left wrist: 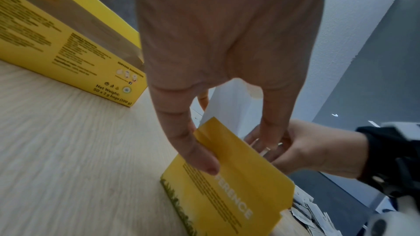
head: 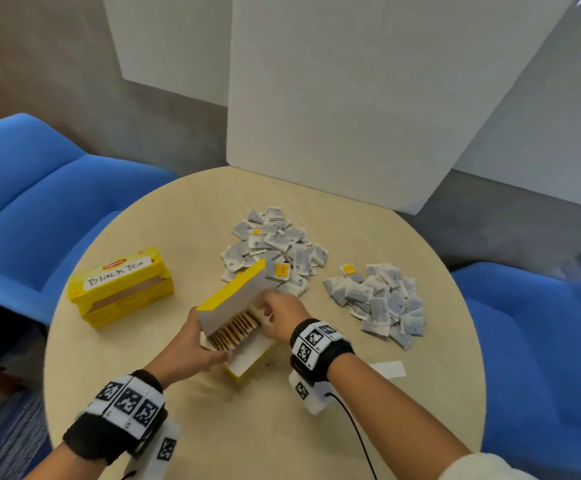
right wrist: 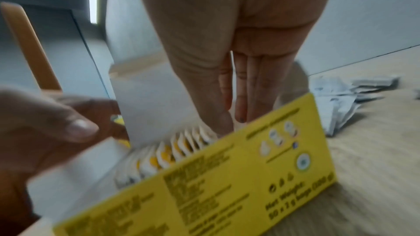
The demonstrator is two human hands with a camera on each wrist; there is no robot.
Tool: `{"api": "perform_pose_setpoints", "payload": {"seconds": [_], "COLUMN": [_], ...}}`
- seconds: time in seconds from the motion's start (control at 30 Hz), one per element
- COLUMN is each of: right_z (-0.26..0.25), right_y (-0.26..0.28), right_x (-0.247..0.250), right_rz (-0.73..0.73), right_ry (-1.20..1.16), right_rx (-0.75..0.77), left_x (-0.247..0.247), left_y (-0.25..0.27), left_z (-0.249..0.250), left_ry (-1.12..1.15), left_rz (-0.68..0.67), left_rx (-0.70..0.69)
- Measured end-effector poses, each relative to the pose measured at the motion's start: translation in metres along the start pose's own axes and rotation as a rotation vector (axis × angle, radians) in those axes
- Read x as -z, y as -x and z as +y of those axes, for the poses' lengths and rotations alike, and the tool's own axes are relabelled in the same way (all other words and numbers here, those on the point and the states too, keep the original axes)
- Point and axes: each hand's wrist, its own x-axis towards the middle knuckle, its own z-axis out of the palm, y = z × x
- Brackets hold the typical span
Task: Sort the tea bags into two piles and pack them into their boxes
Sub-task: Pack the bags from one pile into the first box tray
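Observation:
An open yellow box [head: 251,362] sits mid-table with its lid [head: 233,299] raised, and a row of yellow-tagged tea bags [head: 235,332] stands inside. My left hand [head: 192,344] grips the box's near end, thumb on the yellow flap [left wrist: 227,195]. My right hand [head: 278,313] reaches into the far end, its straight fingers [right wrist: 240,107] pressing against the row of bags [right wrist: 172,150]. A second yellow box marked "Black Tea" [head: 119,285] lies at the left. Two piles of grey tea bags lie beyond: one [head: 275,247] behind the open box, the other [head: 379,299] to the right.
Blue chairs stand at the left [head: 22,202] and right [head: 541,358] of the round table [head: 247,427]. White boards [head: 334,98] lean behind it. A white paper slip [head: 387,369] lies by my right forearm, and a black cable [head: 355,434] runs from that wrist.

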Motion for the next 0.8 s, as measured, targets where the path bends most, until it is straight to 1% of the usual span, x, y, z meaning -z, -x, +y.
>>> {"api": "perform_pose_setpoints", "payload": {"seconds": [0.07,0.13,0.23,0.33,0.4,0.47,0.5,0.57,0.6,0.67,0.73,0.8], "right_z": [0.012,0.03,0.072,0.126,0.16,0.184,0.193,0.204,0.208,0.215,0.22,0.224], "right_y": [0.016,0.031,0.05,0.061,0.064,0.065,0.066,0.066,0.066,0.062,0.057,0.054], "right_x": [0.015,0.033,0.064,0.087,0.093,0.092,0.091,0.085,0.082,0.074,0.066,0.061], "right_rz": [0.041,0.104,0.248,0.374,0.406,0.401,0.379,0.307,0.278,0.267,0.296,0.332], "right_ry": [-0.112,-0.252,-0.381,-0.331,-0.247,-0.186,-0.168,-0.138,-0.13,-0.149,-0.178,-0.179], "right_rx": [0.029,0.02,-0.095,-0.265,-0.382,-0.465,-0.483,-0.467,-0.452,-0.431,-0.416,-0.397], "left_x": [0.001,0.005,0.014,0.021,0.021,0.016,0.011,-0.005,-0.016,-0.045,-0.079,-0.115], "left_y": [0.004,0.009,0.02,0.028,0.028,0.023,0.02,0.011,0.006,-0.009,-0.027,-0.046], "left_z": [0.005,0.009,0.016,0.034,0.055,0.079,0.093,0.119,0.131,0.149,0.16,0.164], "left_ry": [0.0,0.006,-0.045,-0.114,-0.144,-0.189,-0.221,-0.284,-0.303,-0.331,-0.349,-0.387], "left_rz": [0.03,0.102,0.273,0.413,0.481,0.518,0.52,0.492,0.458,0.352,0.219,0.093], "left_rx": [0.025,0.046,0.031,-0.041,-0.124,-0.231,-0.284,-0.391,-0.44,-0.517,-0.548,-0.515]}}
